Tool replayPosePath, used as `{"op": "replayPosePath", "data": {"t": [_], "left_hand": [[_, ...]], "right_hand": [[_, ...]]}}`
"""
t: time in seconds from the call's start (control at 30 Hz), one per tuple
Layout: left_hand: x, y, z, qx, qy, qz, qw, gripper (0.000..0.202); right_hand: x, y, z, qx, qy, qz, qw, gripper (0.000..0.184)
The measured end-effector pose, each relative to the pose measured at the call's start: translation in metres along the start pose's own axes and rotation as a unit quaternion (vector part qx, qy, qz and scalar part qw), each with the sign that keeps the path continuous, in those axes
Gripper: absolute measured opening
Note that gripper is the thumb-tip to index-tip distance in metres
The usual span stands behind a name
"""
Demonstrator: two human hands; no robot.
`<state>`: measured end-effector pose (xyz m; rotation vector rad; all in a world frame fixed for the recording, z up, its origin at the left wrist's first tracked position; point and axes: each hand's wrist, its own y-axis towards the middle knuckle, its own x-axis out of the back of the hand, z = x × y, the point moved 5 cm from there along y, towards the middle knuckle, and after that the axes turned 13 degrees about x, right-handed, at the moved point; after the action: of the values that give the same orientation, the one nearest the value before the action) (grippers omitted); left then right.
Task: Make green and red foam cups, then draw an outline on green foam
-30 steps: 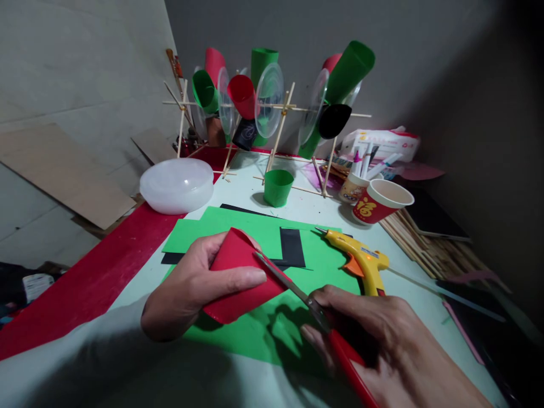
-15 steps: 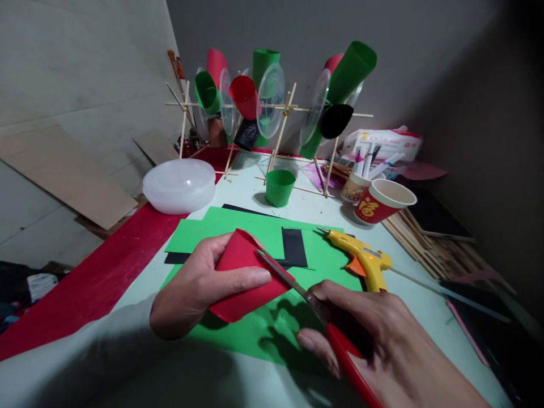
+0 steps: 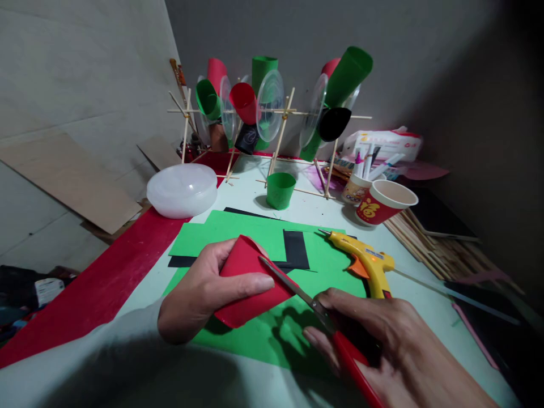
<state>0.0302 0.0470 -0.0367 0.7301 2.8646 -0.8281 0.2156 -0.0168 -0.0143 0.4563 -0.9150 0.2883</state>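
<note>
Your 2 hands, a red roll and scissors over green paper.

Your left hand point(image 3: 204, 289) is closed around a rolled red sheet point(image 3: 250, 283), thumb pressed along its near side and fingers wrapped behind, holding it just above the table point(image 3: 297, 211). Your right hand point(image 3: 382, 340) is curled tight on the red handles of the scissors point(image 3: 297, 292), whose blades reach up and left to touch the roll's right edge (how far they are parted, I cannot tell). Under both lies a green sheet point(image 3: 255, 232) with 1 black strip point(image 3: 296, 249) on it. Just right of the sheet rests a yellow glue gun point(image 3: 365, 263), nozzle pointing left. Farther back stand a green cup point(image 3: 280, 190), a red paper cup point(image 3: 385, 202) and a cup of markers point(image 3: 355, 187). A white lidded bowl point(image 3: 182, 190) sits at the left, and a stick frame point(image 3: 280, 122) carrying red, green and black cones stands by the wall.
</note>
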Motion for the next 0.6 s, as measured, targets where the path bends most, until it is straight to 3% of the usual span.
{"op": "replayPosePath", "data": {"t": [0.33,0.6], "left_hand": [[0.0018,0.0017,0.0021,-0.014,-0.006,-0.002,1.000,0.035],[-0.0018,0.0033,0.0054,0.010,-0.030,0.010,0.999,0.034]], "right_hand": [[0.0002,0.0031,0.0019,0.003,-0.001,0.010,1.000,0.021],[0.0004,0.0049,0.0026,-0.004,0.000,0.011,1.000,0.025]]}}
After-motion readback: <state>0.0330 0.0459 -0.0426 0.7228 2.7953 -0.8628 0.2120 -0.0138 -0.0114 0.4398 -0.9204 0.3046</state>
